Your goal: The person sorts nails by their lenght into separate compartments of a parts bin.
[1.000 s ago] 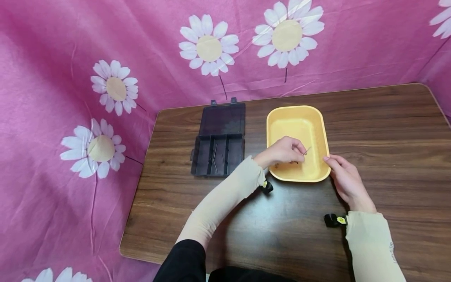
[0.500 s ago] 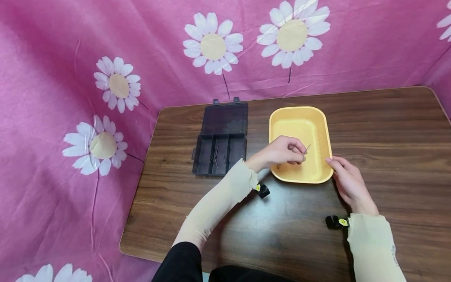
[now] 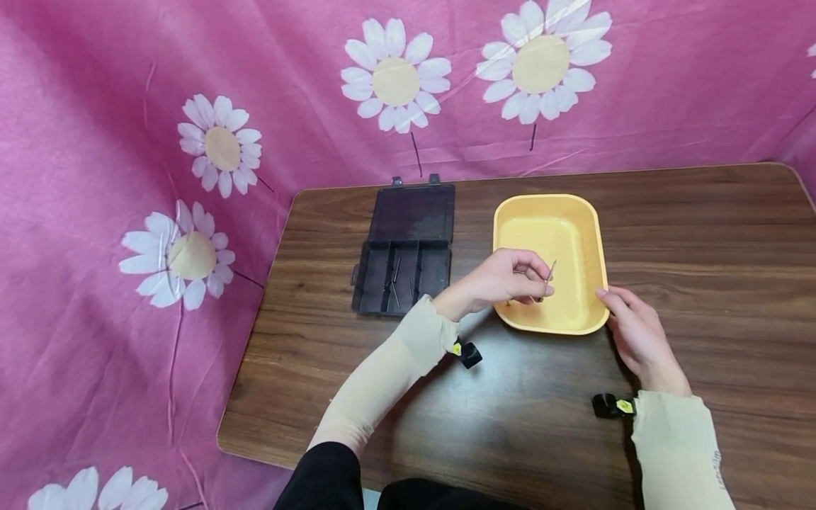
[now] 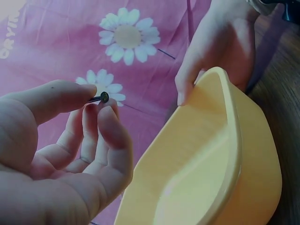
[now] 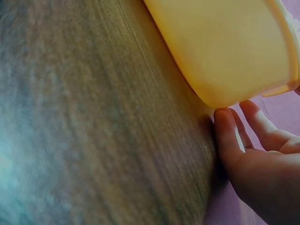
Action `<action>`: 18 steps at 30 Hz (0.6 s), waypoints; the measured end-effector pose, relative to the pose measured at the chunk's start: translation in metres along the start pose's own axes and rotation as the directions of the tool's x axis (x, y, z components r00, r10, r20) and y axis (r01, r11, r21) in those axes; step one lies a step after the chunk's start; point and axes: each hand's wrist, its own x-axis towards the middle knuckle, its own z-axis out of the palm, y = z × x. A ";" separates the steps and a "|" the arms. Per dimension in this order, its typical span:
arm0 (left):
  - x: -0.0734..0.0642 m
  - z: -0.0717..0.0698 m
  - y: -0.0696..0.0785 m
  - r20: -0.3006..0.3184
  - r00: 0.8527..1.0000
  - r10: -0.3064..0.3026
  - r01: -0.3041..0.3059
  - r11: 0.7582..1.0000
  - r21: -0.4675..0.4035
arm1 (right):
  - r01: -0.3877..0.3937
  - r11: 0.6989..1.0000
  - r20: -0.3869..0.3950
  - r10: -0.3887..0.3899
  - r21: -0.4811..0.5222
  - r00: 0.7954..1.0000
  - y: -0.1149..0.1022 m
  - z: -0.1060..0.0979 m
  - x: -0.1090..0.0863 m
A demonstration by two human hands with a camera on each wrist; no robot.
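My left hand (image 3: 500,280) hovers over the near left part of a yellow plastic tray (image 3: 564,205). Between thumb and fingertips it pinches a thin metal fastener (image 4: 104,97) with a small round head; nail or screw, I cannot tell. The shaft points upward in the head view. My right hand (image 3: 640,333) grips the tray's near right side, thumb at the rim and fingers against the outer wall. A small brownish thing (image 3: 508,303) in the tray is partly covered by the left hand. Left of the tray, a dark see-through compartment box (image 3: 368,290) lies with its lid folded back.
Several thin metal pieces (image 3: 395,283) lie in the box, mostly in its middle compartment. Everything stands on a wood-grain table (image 3: 306,340). Behind it hangs a pink cloth (image 3: 306,85) with printed daisies.
My left hand has drawn a little to the left over the tray, and the pinched fastener has turned more upright. The right hand keeps its hold. The head view has shifted slightly.
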 end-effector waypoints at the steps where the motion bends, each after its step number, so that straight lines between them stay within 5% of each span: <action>1: -0.002 -0.001 0.000 -0.006 1.000 0.007 -0.007 1.000 -0.007 | -0.002 1.000 -0.001 0.002 0.000 1.000 0.000 0.000 0.000; 18: -0.048 -0.046 -0.018 -0.168 0.983 0.074 -0.085 0.995 -0.058 | 0.003 1.000 -0.004 -0.003 0.006 1.000 0.001 0.000 0.001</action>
